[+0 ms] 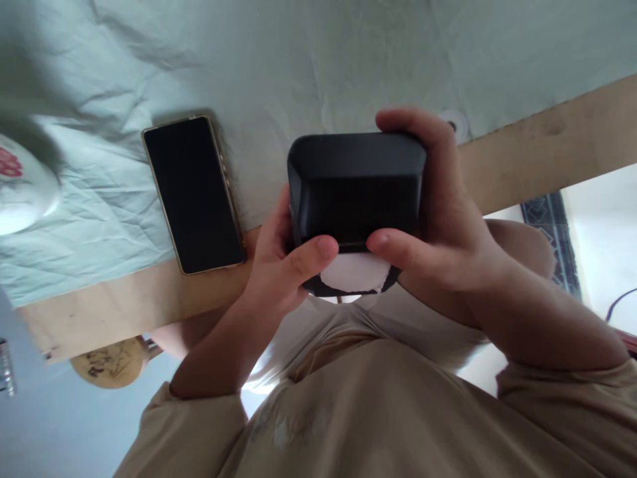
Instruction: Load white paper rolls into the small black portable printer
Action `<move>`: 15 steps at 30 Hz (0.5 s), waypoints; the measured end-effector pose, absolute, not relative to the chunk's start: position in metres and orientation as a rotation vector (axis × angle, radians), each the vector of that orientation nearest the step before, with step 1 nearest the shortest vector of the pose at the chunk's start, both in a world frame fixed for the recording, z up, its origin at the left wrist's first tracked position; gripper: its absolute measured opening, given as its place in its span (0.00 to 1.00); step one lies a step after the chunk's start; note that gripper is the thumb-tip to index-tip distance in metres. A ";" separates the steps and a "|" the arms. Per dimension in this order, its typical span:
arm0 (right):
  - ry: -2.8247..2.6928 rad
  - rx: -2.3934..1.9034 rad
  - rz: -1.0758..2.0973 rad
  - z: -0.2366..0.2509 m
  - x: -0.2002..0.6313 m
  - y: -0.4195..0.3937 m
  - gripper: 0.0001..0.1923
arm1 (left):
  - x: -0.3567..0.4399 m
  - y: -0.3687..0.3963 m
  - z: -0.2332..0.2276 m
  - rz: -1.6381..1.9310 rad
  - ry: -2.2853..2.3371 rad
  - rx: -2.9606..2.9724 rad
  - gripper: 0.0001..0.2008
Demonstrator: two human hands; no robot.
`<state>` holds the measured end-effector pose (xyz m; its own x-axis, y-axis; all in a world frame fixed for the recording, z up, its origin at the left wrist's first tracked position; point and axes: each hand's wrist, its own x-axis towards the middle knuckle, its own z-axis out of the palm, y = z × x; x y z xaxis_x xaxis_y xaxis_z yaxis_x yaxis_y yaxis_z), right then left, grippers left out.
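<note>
Between my two hands is a black, rounded box-shaped device (355, 199) that looks like a small receipt printer. A strip of white paper (355, 271) with a torn edge shows at its near side. My left hand (286, 259) grips the left side, its thumb on the top near the paper. Around the right side wraps my right hand (438, 206), with its thumb also pressed near the paper and a finger bent at the far right corner. The other fingers of both hands are largely hidden by the device, which is held up over the table's near edge.
A phone (195, 194) with a dark screen lies left of the device on the pale green table cover (269, 60). At the far left stands a white rounded object (27, 192) with a red pattern. A white ring (460, 126) lies partly behind my right hand. Below is a round stool (109, 364).
</note>
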<state>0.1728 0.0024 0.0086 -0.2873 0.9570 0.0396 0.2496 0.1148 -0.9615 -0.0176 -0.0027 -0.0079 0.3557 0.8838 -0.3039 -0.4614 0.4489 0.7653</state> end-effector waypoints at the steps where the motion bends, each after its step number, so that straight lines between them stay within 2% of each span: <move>1: -1.657 -1.201 1.223 0.009 0.173 0.003 0.40 | -0.018 -0.003 -0.008 0.947 0.784 0.637 0.31; 9: -1.632 -1.177 1.262 0.002 0.174 0.003 0.45 | -0.019 -0.004 -0.009 0.945 0.828 0.639 0.35; 15: -1.645 -1.150 1.197 -0.002 0.178 0.003 0.44 | -0.016 -0.003 -0.006 0.930 0.860 0.641 0.35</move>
